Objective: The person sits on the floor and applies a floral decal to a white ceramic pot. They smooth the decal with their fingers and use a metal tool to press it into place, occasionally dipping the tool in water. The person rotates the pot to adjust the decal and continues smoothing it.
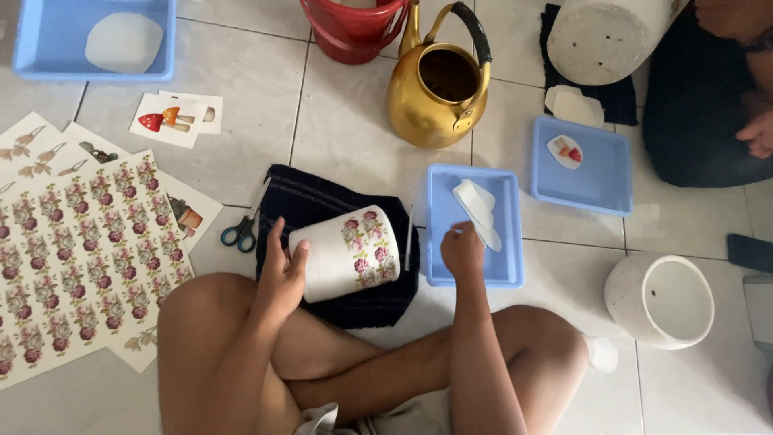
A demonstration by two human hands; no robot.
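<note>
While you sit cross-legged on the tiled floor, the head view shows your left hand [282, 274] cupping the base of a white pot [346, 251] with rose decals, fingers wrapped around it as it lies tilted on a dark towel [322, 201]. Your right hand [461, 250] reaches into the blue tray [475, 274] just beside the towel, fingers pinched narrow at white paper pieces [477, 208]. Scissors [239, 232] lie left of the towel, beside a rose decal sheet [80, 258]. A gold kettle [439, 89] stands beyond.
</note>
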